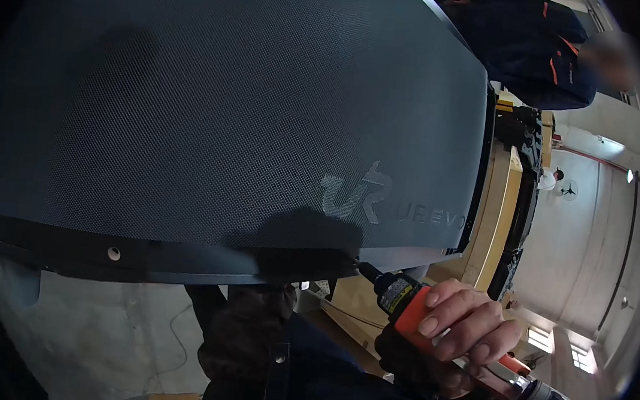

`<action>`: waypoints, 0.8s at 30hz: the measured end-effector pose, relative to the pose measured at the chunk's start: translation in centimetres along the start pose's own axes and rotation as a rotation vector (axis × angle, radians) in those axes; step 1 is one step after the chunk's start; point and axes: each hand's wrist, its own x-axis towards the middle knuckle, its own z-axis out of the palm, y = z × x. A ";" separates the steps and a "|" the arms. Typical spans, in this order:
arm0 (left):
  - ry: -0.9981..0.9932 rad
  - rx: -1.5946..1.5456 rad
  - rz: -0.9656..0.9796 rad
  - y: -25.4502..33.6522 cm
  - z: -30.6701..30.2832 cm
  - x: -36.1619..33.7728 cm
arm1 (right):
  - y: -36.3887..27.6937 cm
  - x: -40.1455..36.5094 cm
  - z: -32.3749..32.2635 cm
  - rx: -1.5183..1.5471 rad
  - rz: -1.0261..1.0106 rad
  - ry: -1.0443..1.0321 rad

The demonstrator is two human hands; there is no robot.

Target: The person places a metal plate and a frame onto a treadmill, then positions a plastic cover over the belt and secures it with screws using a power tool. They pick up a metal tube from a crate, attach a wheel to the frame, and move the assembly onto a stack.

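At the black rail (199,260), an orange-and-black driver (411,317) with yellow-printed collar (397,293)

The dark belt (214,116) looks matt and textured, the driver (410,311) smooth plastic.

Person (542,52) in dark jacket (513,35); far off, apparently fan (569,191).
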 end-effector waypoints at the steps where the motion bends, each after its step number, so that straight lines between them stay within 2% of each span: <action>1: -0.005 0.017 0.012 -0.6 0.2 0.0 | -0.1 0.0 0.0 -0.008 0.003 0.001; 19: 0.002 0.382 0.324 -6.2 4.3 2.5 | -0.1 -0.3 0.4 0.019 0.022 0.011; 21: 0.004 0.427 0.348 -6.6 4.8 2.6 | 0.0 -0.7 1.3 0.004 0.026 0.192; 22: 0.003 0.448 0.358 -7.0 5.2 2.5 | 0.0 -0.6 1.0 0.001 0.030 0.195; 24: 0.005 0.492 0.392 -7.5 5.8 3.1 | 0.3 0.1 -0.3 0.054 -0.010 -0.047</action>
